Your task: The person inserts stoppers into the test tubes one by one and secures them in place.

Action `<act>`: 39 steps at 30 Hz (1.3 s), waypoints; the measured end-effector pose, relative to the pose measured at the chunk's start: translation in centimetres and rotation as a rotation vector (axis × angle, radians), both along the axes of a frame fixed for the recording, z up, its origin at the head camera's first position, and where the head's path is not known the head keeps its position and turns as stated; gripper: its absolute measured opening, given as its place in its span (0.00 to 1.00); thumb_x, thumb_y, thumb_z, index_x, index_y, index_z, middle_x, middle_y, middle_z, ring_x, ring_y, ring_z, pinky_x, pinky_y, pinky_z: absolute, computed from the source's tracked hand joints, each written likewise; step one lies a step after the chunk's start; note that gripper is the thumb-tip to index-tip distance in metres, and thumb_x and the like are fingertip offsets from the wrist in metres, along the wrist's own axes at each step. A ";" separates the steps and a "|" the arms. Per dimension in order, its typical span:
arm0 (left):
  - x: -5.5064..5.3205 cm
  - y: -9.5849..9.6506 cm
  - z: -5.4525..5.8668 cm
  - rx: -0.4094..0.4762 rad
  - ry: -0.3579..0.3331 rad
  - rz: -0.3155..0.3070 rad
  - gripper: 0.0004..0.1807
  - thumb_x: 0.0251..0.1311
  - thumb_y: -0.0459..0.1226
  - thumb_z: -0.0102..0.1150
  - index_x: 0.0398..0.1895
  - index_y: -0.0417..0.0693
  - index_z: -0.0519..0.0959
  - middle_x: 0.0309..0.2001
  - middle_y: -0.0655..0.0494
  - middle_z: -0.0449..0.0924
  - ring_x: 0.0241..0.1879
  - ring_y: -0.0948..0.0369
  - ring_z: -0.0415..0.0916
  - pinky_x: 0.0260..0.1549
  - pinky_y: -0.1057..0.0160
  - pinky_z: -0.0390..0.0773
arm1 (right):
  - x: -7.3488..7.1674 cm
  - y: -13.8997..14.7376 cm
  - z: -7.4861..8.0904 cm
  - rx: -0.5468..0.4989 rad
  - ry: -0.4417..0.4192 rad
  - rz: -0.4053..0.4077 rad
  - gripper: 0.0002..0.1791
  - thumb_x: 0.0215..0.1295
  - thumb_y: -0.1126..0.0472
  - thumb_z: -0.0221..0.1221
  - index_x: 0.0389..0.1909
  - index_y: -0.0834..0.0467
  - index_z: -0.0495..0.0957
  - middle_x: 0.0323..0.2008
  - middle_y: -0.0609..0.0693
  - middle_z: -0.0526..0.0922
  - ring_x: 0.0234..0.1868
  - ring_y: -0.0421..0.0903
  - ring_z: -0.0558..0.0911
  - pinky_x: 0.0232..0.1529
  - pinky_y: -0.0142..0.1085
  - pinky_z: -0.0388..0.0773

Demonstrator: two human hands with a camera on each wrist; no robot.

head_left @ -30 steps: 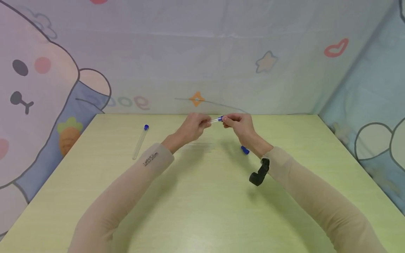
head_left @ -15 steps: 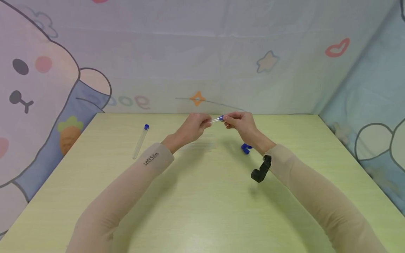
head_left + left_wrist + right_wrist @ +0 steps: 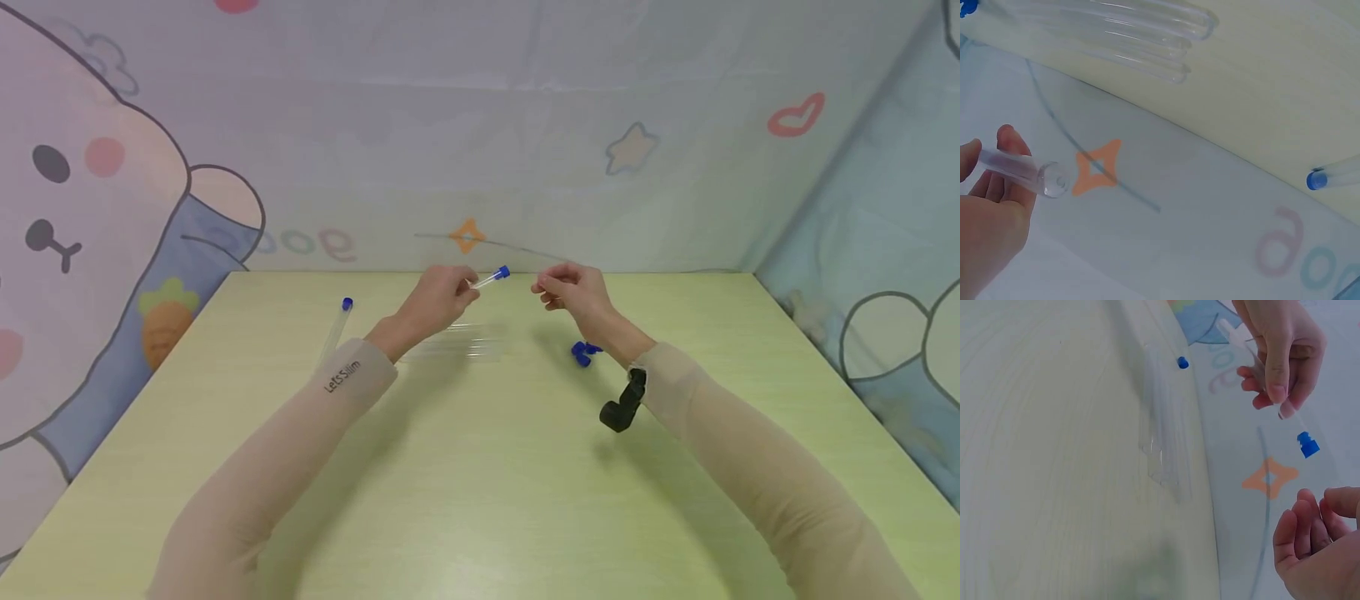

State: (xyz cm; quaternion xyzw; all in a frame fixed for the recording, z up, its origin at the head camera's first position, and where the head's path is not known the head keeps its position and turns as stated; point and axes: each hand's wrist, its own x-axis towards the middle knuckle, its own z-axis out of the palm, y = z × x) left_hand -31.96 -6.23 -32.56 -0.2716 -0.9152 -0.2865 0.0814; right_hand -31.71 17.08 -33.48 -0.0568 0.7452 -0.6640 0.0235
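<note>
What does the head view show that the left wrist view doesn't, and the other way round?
Only the head view: the right grip, the blue cap on the held tube, the black device at the right wrist, and the heart drawing.

Only the left wrist view: the held tube's uncapped end.

Both: the left grip pinching that tube, loose clear tubes on the table, a separate capped tube and the orange star drawing.

The blue bit at the left wrist view's top-left edge is too cut off to identify.
</note>
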 end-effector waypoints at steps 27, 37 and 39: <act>-2.1 -11.0 -0.2 -0.012 -0.126 0.398 0.11 0.64 0.34 0.53 0.41 0.32 0.74 0.38 0.36 0.82 0.25 0.54 0.82 0.31 0.58 0.78 | -0.8 5.7 -2.3 0.253 -0.058 -0.034 0.17 0.71 0.59 0.54 0.51 0.68 0.74 0.28 0.40 0.83 0.31 0.42 0.80 0.42 0.36 0.81; -2.1 -13.4 -0.6 -0.035 -0.183 0.496 0.11 0.64 0.35 0.54 0.40 0.32 0.75 0.37 0.36 0.81 0.25 0.55 0.81 0.36 0.55 0.78 | -1.1 6.6 -2.9 0.273 -0.089 -0.063 0.18 0.71 0.58 0.54 0.52 0.68 0.73 0.28 0.41 0.82 0.34 0.46 0.80 0.40 0.34 0.81; -2.0 -13.8 -0.7 -0.044 -0.198 0.519 0.11 0.64 0.35 0.54 0.39 0.32 0.74 0.35 0.37 0.82 0.25 0.55 0.78 0.33 0.57 0.75 | -1.0 6.7 -2.9 0.273 -0.087 -0.060 0.19 0.71 0.58 0.53 0.53 0.69 0.73 0.27 0.40 0.82 0.33 0.45 0.80 0.39 0.33 0.80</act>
